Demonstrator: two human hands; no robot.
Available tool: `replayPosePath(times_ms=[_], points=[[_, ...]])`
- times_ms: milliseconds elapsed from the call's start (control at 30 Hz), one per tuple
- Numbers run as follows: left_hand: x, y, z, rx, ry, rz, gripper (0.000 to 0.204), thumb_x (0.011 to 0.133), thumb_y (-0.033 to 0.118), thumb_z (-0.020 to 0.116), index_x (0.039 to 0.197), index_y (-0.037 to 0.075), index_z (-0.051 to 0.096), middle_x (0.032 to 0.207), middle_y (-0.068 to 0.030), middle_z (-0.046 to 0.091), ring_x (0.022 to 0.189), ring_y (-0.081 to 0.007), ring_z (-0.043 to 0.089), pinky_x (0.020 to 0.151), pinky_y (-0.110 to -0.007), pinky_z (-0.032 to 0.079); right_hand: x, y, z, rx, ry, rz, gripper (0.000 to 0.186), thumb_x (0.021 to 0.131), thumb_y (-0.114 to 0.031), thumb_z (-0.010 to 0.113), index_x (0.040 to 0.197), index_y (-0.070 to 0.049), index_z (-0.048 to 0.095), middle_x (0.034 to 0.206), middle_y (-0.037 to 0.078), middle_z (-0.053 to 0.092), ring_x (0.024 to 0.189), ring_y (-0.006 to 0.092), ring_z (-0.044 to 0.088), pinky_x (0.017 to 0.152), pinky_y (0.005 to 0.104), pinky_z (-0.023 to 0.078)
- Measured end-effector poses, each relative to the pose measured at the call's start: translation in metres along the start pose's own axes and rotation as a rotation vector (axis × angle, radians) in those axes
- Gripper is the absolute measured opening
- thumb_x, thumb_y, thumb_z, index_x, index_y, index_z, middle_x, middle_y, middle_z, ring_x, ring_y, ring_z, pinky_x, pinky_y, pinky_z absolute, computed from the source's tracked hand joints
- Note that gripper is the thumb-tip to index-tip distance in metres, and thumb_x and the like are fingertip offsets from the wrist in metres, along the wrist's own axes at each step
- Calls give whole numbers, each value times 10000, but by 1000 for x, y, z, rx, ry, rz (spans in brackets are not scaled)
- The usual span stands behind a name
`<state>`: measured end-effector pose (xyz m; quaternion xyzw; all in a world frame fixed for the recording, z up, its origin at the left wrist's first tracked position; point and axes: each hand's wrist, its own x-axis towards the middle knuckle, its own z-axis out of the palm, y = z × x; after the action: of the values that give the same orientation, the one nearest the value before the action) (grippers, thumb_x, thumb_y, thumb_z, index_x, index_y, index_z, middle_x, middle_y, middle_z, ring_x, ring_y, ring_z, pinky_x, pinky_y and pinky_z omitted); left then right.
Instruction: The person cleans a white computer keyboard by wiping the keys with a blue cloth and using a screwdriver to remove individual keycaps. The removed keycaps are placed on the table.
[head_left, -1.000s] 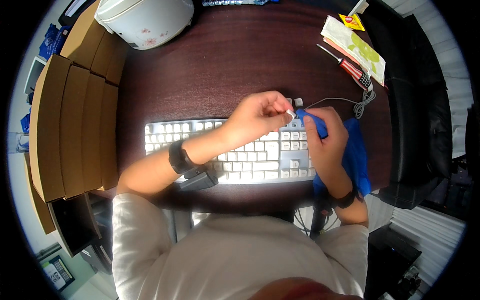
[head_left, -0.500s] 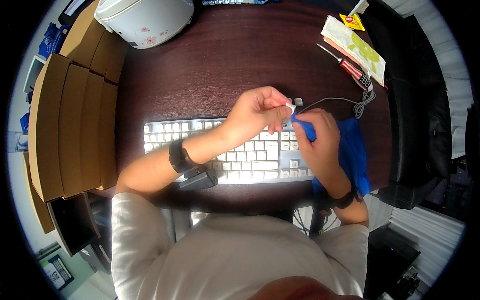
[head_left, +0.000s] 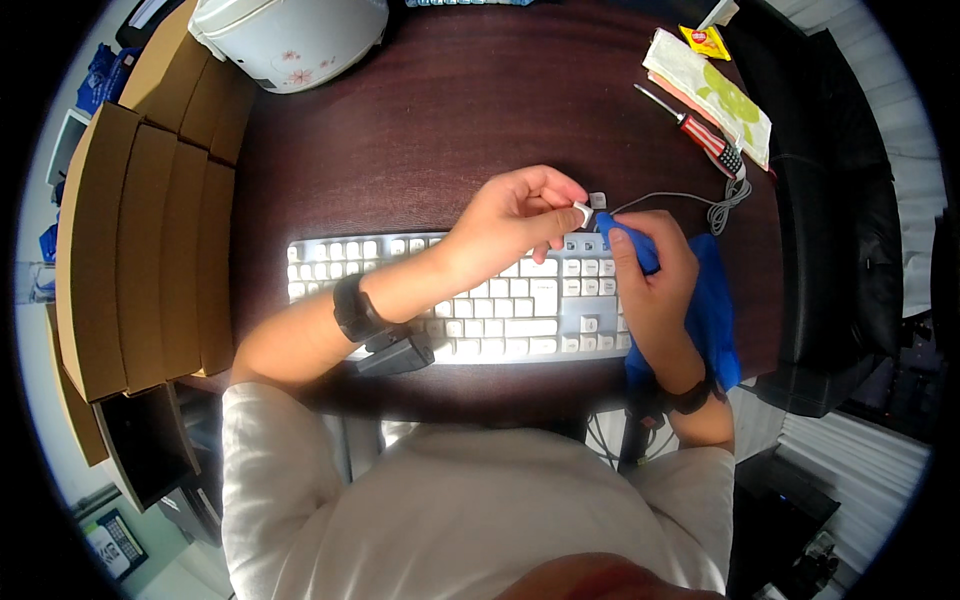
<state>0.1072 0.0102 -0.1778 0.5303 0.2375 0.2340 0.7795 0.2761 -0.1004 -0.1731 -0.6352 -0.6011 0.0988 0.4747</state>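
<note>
Between the thumb and fingers of my left hand (head_left: 522,215) is a small white keycap (head_left: 583,213), held above the far edge of a white keyboard (head_left: 575,318). My right hand (head_left: 655,275) grips a bunched corner of a blue cloth (head_left: 713,310); the rest of the cloth hangs down on the right beside my wrist. The cloth's tip is close to the keycap, with a small gap between them. Another loose keycap (head_left: 598,200) lies on the table just beyond the keyboard. Several switches at the keyboard's upper right show bare, without caps.
A screwdriver (head_left: 708,140) and a folded patterned cloth (head_left: 712,95) lie at the far right, near a coiled grey cable (head_left: 735,200). A white rice cooker (head_left: 290,45) stands at the far left. Cardboard boxes (head_left: 150,260) line the left edge of the dark table (head_left: 460,120).
My right hand has moved right with the blue cloth, drawing it off the keycap. My left hand still holds the keycap, almost in place.
</note>
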Motion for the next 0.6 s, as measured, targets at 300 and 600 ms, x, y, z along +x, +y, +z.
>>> replayPosePath(times_ms=[300,600], points=[[2,-7,-2,67,-44,30,143,959,49,626,1084,-21,630,893,-47,665,731,-72,610,621,-220,508,0,1,6,-114,-57,-123,135,808,-52,723,924,-58,654,873,113,656,816,290,631,750,400,477],[0,-4,-2,-19,10,40,155,965,34,605,1108,-21,627,880,-42,660,750,-86,618,647,-239,525,2,-3,1,-106,-98,-125,144,795,-59,721,925,-60,657,869,113,657,807,302,629,736,401,475]])
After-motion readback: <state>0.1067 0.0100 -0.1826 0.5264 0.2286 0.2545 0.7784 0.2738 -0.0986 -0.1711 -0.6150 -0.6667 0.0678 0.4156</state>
